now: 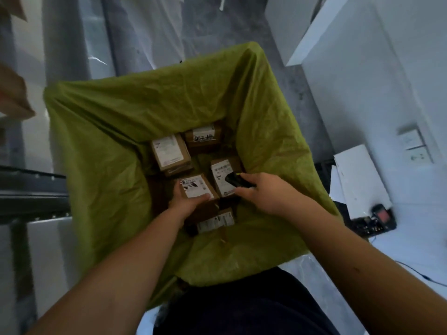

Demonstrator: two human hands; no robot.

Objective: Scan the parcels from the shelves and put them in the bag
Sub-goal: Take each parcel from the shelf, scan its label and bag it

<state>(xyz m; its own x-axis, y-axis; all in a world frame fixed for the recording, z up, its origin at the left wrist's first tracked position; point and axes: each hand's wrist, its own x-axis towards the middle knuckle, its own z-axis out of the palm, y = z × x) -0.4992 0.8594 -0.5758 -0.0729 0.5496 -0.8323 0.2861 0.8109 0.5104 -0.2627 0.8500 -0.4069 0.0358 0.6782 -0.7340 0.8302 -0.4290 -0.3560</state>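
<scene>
Shelf frame (31,189): dark metal, far left, beside the bag.
Bag (101,146): green, open wide, four labelled parcels lying inside.
Left hand (186,204): grip curled round a small parcel (197,188), low in the bag.
Right hand (263,192): grip closed on a black scanner (235,181), probably.
Surface (411,245): white, right side, carrying a dark device (383,217).
Wall (387,68): white, with sockets (414,146).

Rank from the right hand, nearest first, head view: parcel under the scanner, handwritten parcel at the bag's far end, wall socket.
From the right hand:
1. Parcel under the scanner, just left of the fingers.
2. Handwritten parcel, far end of the green bag.
3. Wall socket, outside the bag, far right.
</scene>
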